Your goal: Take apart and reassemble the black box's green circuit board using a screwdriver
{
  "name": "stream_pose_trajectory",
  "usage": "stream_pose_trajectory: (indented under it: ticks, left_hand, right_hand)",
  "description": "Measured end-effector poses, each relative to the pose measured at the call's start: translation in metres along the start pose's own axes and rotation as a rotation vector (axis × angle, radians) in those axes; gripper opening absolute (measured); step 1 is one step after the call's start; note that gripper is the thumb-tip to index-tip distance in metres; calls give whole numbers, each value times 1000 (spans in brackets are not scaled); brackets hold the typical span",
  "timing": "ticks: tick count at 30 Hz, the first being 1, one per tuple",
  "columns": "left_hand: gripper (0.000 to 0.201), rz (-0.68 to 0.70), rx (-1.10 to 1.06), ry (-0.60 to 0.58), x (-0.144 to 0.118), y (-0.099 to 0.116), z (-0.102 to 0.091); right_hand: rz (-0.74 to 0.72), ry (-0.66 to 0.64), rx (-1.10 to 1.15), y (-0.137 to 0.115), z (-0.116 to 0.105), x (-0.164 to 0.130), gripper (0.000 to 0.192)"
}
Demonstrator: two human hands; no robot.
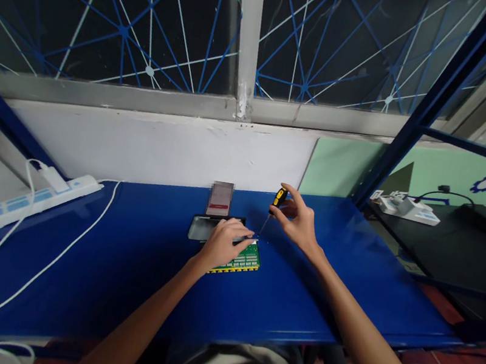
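Observation:
My right hand (299, 218) is closed around the handle of a yellow-and-black screwdriver (279, 197). Its thin shaft slants down to the left, and the tip is near the right back corner of a green circuit board (246, 261). Across the left and back part of that board lies my left hand (227, 244), its fingers bent and gripping at the back edge. The board has rows of pale components and a yellow notched front edge. Behind my left hand, a dark-rimmed shallow case (199, 228) is partly hidden.
A phone (220, 199) leans behind the case. On the left of the blue table (119, 267) sit a white power strip (31, 204) and a looping white cable (67, 259). Blue posts frame both sides. A black table (450, 239) stands at the right.

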State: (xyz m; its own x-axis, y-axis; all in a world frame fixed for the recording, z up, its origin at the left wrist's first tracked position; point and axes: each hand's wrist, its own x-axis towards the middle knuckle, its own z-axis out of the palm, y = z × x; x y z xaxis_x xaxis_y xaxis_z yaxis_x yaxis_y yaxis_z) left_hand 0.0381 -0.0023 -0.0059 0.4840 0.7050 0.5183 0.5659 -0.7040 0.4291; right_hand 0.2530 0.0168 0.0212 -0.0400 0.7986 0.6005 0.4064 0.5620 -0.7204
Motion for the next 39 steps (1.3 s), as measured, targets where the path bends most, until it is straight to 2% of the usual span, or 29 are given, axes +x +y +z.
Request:
stream_pose_trajectory:
  ticks: [5, 9, 23, 39]
  left_hand:
    - [11, -48, 5, 36, 1, -1, 0]
    - [5, -66, 2, 45, 2, -2, 1]
    - [3, -78, -45, 148, 2, -6, 2]
    - [9, -76, -50, 156, 3, -3, -1]
  right_hand:
    - [69, 65, 156, -7, 5, -1, 64]
    - [64, 74, 218, -11, 10, -3, 63]
    - [14, 131, 243, -18, 14, -7, 63]
    - [-14, 145, 246, -23, 12, -8, 61]
